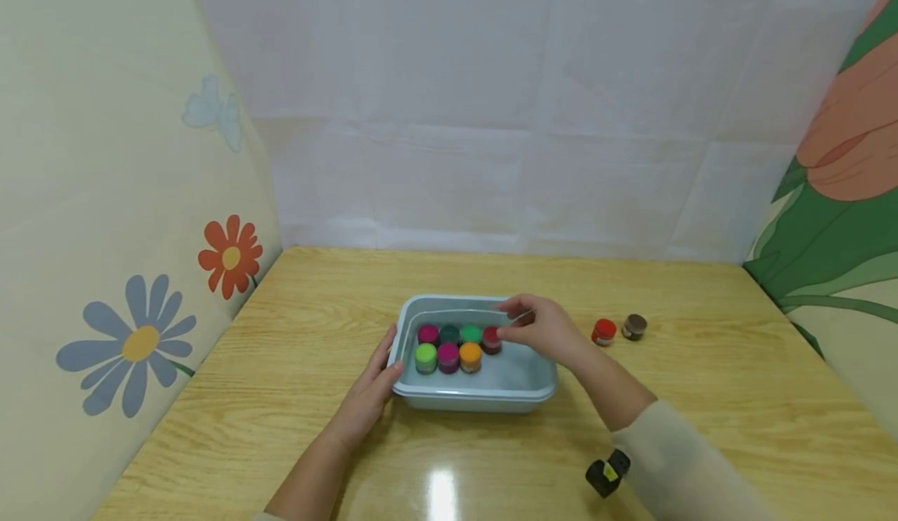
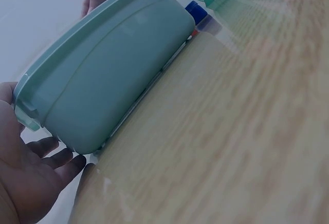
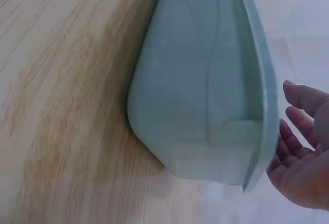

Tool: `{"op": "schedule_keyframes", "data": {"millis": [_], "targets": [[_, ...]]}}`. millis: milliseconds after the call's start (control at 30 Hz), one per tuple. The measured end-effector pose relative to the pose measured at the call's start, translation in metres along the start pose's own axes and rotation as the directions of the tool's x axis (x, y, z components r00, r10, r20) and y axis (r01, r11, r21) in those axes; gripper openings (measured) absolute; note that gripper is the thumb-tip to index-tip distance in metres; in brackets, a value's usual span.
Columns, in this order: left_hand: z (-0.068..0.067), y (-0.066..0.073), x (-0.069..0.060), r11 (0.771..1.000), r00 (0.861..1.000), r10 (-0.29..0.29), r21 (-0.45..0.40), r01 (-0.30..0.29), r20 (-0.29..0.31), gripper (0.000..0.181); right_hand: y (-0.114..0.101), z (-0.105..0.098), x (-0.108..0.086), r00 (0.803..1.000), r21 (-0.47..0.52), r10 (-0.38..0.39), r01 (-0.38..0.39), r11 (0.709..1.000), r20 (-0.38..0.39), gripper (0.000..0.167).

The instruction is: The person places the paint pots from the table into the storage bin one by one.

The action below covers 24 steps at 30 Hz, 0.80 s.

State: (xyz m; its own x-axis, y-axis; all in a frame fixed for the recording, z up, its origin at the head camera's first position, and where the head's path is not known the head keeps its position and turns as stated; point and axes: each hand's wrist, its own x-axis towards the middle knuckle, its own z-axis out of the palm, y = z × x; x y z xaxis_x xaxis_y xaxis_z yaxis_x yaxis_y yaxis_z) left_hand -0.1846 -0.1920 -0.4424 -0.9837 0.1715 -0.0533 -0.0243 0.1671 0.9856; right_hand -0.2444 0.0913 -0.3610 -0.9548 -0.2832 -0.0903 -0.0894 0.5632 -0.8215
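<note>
A pale blue-green plastic basin (image 1: 477, 402) stands on the table, with several small coloured-lid jars grouped toward its left side. My left hand (image 1: 368, 392) holds the basin's left end, thumb over the rim and fingers against the outer wall; the left wrist view shows the same hand (image 2: 36, 167). Over the basin's right part is my right hand (image 1: 547, 332), its thumb tip beside a dark red jar (image 1: 492, 341). Thumb and fingers stand apart in the right wrist view, where no jar shows in that hand (image 3: 303, 157).
To the basin's right stand a red-lidded jar (image 1: 604, 331) and a dark brown-lidded jar (image 1: 634, 327). A small black object (image 1: 606, 474) with a yellow mark is by the right sleeve. White cloth (image 1: 449, 115) hangs behind the table, with flower-printed cloth at both sides.
</note>
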Motion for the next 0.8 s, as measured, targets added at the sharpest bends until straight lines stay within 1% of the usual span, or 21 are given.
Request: {"op": "schedule_keyframes", "data": {"millis": [133,400,633,800], "targets": [[0.0,0.0,0.0,1.0,1.0,-0.006,-0.003,0.006,0.003,0.061,0.006,-0.013,-0.006,1.0,0.001,0.005,-0.005,1.0,-0.025,0.04],[0.0,0.0,0.0,1.0,1.0,-0.01,0.003,0.01,0.002,0.061,0.019,-0.033,-0.019,0.996,-0.01,-0.011,0.011,1.0,-0.089,0.043],[0.0,0.0,0.001,1.0,1.0,-0.01,-0.002,0.01,0.001,0.061,0.036,-0.043,-0.031,0.991,-0.021,0.007,-0.009,1.0,-0.133,0.043],[0.0,0.0,0.0,1.0,1.0,-0.006,-0.004,0.006,0.002,0.061,0.049,-0.047,-0.039,0.987,-0.042,0.001,-0.008,0.999,-0.161,0.043]]}}
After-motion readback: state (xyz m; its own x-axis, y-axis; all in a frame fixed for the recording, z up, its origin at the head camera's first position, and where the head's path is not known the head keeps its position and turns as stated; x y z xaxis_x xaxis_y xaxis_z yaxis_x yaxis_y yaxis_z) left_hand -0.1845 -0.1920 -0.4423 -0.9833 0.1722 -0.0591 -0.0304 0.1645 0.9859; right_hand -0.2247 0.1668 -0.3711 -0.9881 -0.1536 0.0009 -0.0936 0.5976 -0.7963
